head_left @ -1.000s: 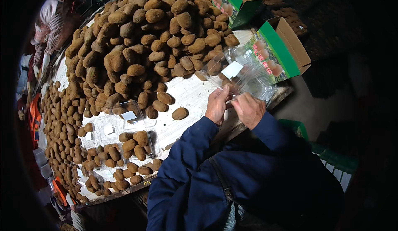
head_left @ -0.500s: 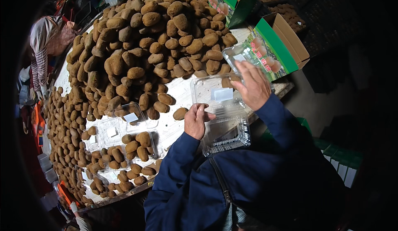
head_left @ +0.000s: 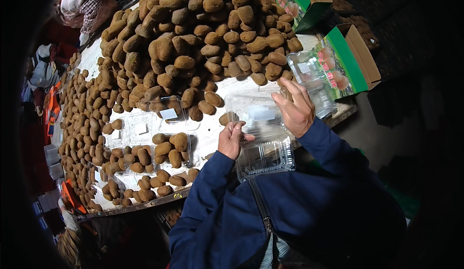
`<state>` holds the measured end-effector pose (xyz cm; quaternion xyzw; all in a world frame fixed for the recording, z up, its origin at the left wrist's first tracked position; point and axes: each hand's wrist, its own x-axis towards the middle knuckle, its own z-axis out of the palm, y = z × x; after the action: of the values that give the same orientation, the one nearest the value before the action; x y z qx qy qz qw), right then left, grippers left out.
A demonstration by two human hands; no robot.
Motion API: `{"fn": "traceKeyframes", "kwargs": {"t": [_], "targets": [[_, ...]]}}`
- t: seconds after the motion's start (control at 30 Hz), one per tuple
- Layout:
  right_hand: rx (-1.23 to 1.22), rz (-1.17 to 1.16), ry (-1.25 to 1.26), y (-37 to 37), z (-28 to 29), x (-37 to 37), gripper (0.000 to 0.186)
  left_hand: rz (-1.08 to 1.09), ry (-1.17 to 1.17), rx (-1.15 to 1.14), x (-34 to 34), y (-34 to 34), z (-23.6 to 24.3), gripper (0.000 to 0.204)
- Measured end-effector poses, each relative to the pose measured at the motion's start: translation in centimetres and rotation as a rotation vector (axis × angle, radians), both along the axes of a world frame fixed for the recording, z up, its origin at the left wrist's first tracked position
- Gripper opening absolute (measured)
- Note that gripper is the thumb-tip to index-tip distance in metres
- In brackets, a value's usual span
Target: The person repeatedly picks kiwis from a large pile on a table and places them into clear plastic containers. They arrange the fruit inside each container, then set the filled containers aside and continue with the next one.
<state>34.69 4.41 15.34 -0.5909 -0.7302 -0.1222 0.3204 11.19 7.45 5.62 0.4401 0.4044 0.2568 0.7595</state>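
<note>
My left hand (head_left: 230,141) pinches the left edge of an opened clear plastic clamshell box (head_left: 266,157), close to the hinge. The box's ribbed base is against my jacket, and its lid lies out over the table edge, slightly blurred. A white label (head_left: 261,114) is on the lid. At the lid's right side is my right hand (head_left: 298,109), fingers stretched and apart; I cannot tell whether its fingertips touch the lid. Just beyond that hand, more clear plastic boxes (head_left: 323,100) rest by a green carton. One kiwifruit (head_left: 225,119) is beside the lid's left edge.
A large heap of kiwifruit (head_left: 183,42) covers much of the white table (head_left: 212,133). Left of me stand clear boxes holding kiwifruit (head_left: 171,148). Two green printed cartons (head_left: 345,66) stand at the right edge. People (head_left: 79,5) are at the far left and lower left.
The view has shifted, so the heap and cartons sit further right and the heap higher. My left hand keeps its pinch; my right hand stays by the lid's right side, fingers still spread.
</note>
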Motion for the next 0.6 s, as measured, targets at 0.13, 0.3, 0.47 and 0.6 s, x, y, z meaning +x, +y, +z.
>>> {"fn": "traceKeyframes", "kwargs": {"t": [0.13, 0.3, 0.47, 0.6], "targets": [[-0.099, 0.116, 0.532, -0.9, -1.2, -1.1, 0.017, -0.056, -0.166, -0.067, -1.1, 0.1, -0.8, 0.053], [-0.194, 0.048, 0.985, -2.0, -2.0, -1.8, 0.007, -0.152, -0.446, -0.271, -3.4, 0.1, -2.1, 0.104], [-0.216, 0.074, 1.053, -2.0, -0.9, -1.6, 0.007, -0.173, -0.530, -0.379, -4.1, 0.0, -1.9, 0.091], [-0.112, 0.190, 0.783, -1.7, 0.3, -1.9, 0.008, -0.073, -0.550, -0.534, -4.5, 1.1, -0.5, 0.074]]}}
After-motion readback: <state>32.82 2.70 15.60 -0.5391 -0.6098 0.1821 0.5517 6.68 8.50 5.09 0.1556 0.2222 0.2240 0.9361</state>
